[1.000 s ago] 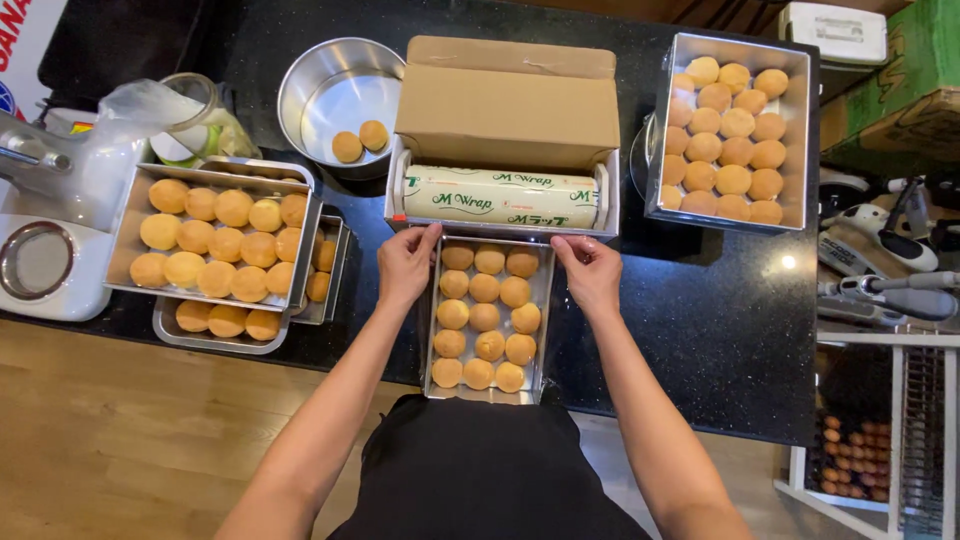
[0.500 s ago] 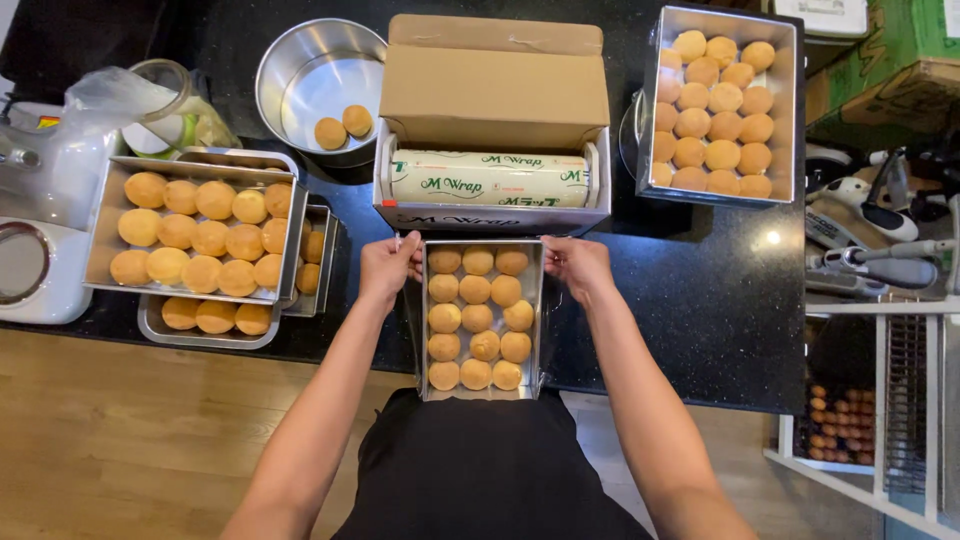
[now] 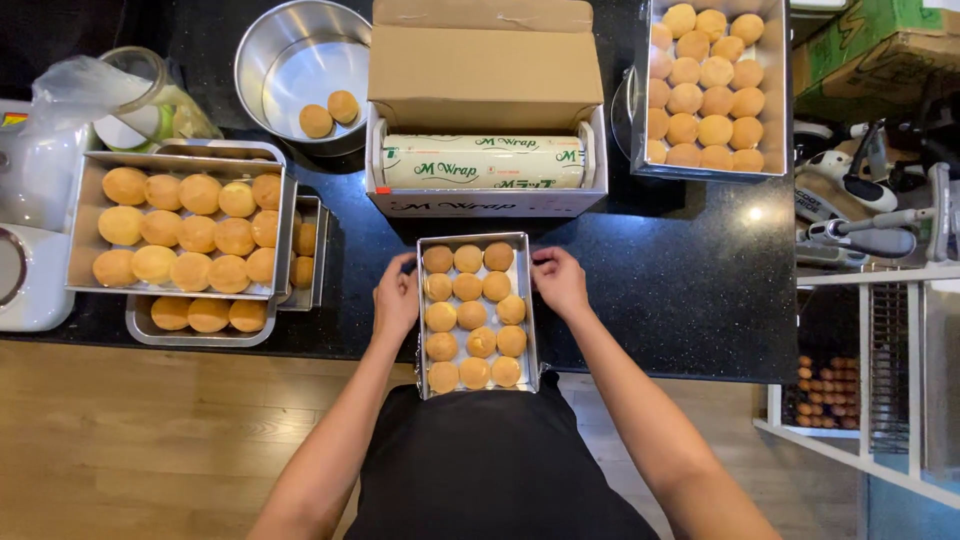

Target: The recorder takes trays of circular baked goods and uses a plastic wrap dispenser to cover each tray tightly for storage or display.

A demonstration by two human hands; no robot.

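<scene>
A narrow metal tray [image 3: 526,300] filled with several round golden buns lies lengthwise in front of me on the black counter [image 3: 680,300]. My left hand [image 3: 397,300] grips its left rim and my right hand [image 3: 560,283] grips its right rim near the far corner. Just beyond the tray stands an open cardboard box [image 3: 486,100] holding a roll of cling film [image 3: 483,162].
Stacked metal trays of buns [image 3: 180,225] sit at the left, another full tray [image 3: 712,85] at the far right. A steel bowl [image 3: 300,70] with two buns is behind. A white scale [image 3: 25,240] and a wire rack [image 3: 880,350] flank the counter.
Both hands slid from the tray's far corners down along its side rims. The view has shifted closer over the counter.
</scene>
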